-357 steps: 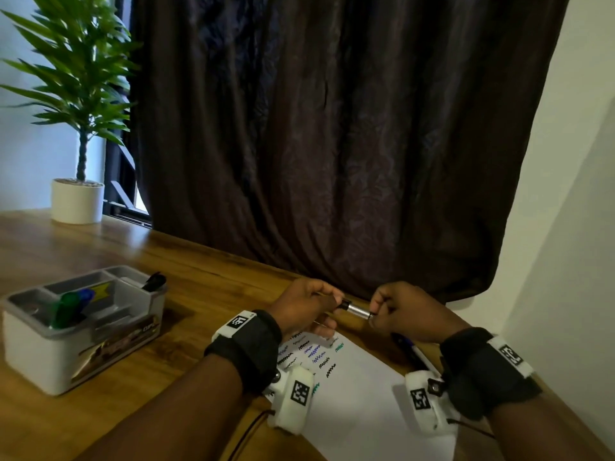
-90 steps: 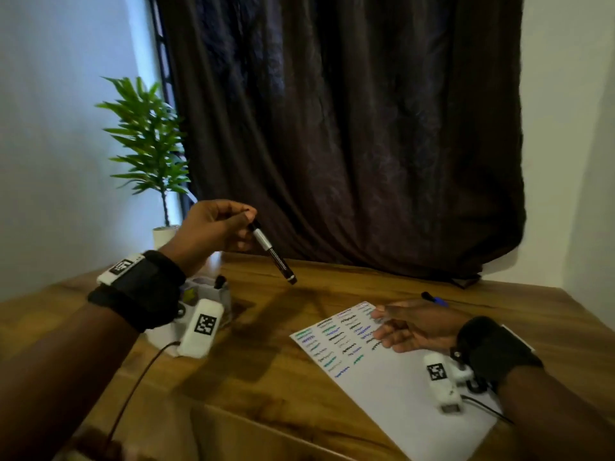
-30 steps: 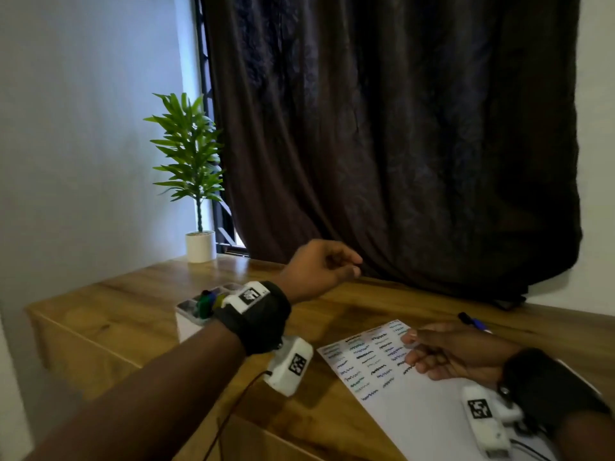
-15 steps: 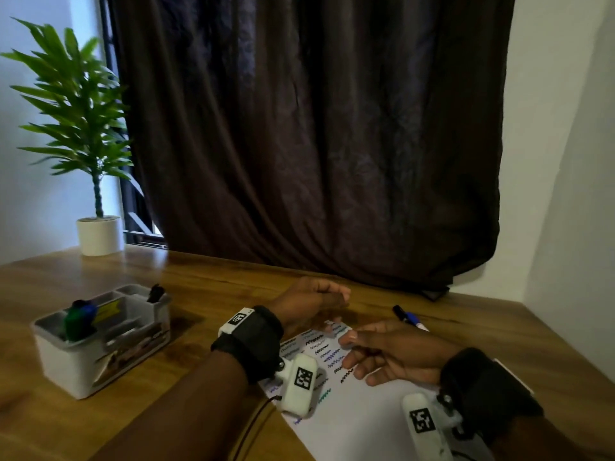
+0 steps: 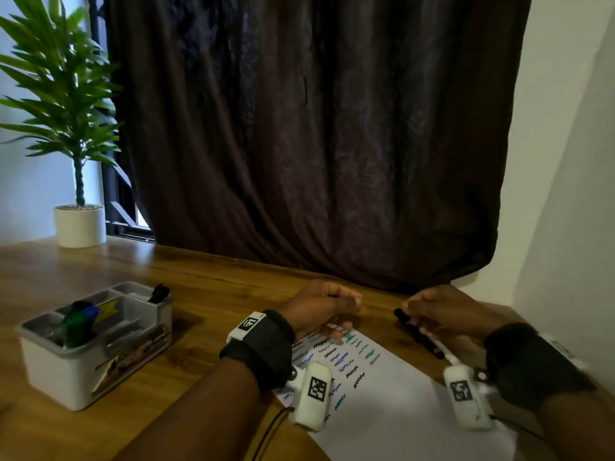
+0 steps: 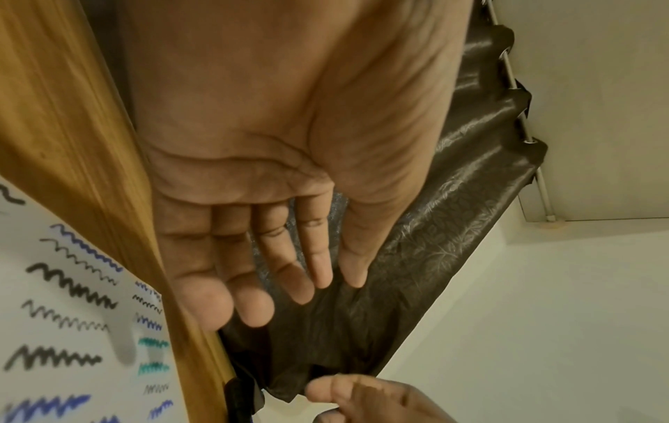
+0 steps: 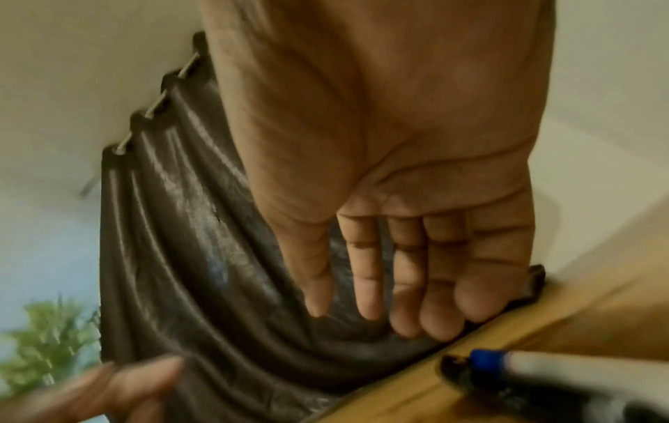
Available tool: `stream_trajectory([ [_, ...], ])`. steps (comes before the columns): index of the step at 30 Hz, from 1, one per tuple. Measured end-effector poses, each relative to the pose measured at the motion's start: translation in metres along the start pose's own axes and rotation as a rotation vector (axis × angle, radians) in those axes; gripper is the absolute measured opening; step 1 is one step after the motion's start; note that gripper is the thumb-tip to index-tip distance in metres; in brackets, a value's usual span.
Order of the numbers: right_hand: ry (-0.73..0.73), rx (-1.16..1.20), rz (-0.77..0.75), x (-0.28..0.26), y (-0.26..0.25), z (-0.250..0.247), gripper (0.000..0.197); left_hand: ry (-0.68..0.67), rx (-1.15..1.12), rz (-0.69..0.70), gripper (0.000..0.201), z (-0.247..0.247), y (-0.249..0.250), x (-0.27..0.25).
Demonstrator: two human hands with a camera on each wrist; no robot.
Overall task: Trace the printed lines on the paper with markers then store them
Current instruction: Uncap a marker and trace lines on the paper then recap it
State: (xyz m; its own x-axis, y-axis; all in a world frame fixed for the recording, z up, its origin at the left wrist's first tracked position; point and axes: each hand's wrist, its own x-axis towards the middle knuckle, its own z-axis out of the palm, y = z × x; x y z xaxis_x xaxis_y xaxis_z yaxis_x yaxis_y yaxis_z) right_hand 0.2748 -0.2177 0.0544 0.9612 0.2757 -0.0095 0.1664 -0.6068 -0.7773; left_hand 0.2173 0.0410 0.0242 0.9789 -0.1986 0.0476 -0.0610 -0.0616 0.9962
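Observation:
A white paper point(image 5: 399, 410) with rows of wavy lines, many traced in black, blue and green, lies on the wooden table point(image 5: 206, 291). My left hand point(image 5: 346, 311) hovers over the paper's far edge; the left wrist view shows that hand point(image 6: 289, 280) empty, its fingers relaxed. A marker point(image 5: 420, 335) with a black cap and a blue band lies on the table to the right of the paper. My right hand point(image 5: 416, 307) is just above it. In the right wrist view the marker point(image 7: 543, 369) lies below the straight fingers point(image 7: 409, 286), which hold nothing.
At the left stands a grey desk organizer point(image 5: 66, 371) holding green and blue markers point(image 5: 80, 319) and a black marker point(image 5: 159, 292). A potted plant point(image 5: 80, 224) sits at the far left corner. A dark curtain point(image 5: 316, 128) hangs behind the table; a wall closes the right side.
My right hand has left the paper and moved right, over the lying marker. My left hand, which earlier carried a black marker to the organizer, stays empty by the paper's far edge.

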Motion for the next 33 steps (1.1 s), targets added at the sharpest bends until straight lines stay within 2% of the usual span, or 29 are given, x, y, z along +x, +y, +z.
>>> stream_trajectory([
  [3, 0.048, -0.212, 0.045, 0.016, 0.005, -0.009, 0.025, -0.004, 0.0, 0.005, 0.022, 0.0, 0.0, 0.0],
  [5, 0.063, -0.303, 0.094, 0.026, 0.01, -0.008, 0.033, -0.003, 0.011, 0.009, 0.021, 0.001, 0.0, 0.0],
  [10, 0.024, -0.388, 0.242, 0.041, 0.019, 0.001, 0.033, -0.013, 0.022, 0.002, 0.021, 0.003, 0.0, 0.0],
  [13, 0.012, -0.546, 0.26, 0.042, 0.02, 0.008, 0.035, -0.018, 0.031, 0.001, 0.021, 0.003, 0.0, 0.0],
  [18, 0.01, -0.571, 0.273, 0.043, 0.02, 0.01, 0.029, -0.027, 0.039, -0.001, 0.022, 0.005, 0.001, -0.001],
  [22, 0.012, -0.494, 0.26, 0.042, 0.02, 0.009, 0.039, -0.021, 0.034, -0.008, 0.024, 0.005, 0.0, 0.0],
  [29, 0.013, -0.54, 0.205, 0.04, 0.021, -0.001, 0.033, -0.013, 0.033, -0.018, 0.024, 0.006, 0.002, -0.002],
  [33, 0.054, -0.519, 0.049, 0.034, 0.008, -0.014, 0.023, -0.016, -0.024, -0.031, 0.026, 0.006, 0.002, -0.001],
])
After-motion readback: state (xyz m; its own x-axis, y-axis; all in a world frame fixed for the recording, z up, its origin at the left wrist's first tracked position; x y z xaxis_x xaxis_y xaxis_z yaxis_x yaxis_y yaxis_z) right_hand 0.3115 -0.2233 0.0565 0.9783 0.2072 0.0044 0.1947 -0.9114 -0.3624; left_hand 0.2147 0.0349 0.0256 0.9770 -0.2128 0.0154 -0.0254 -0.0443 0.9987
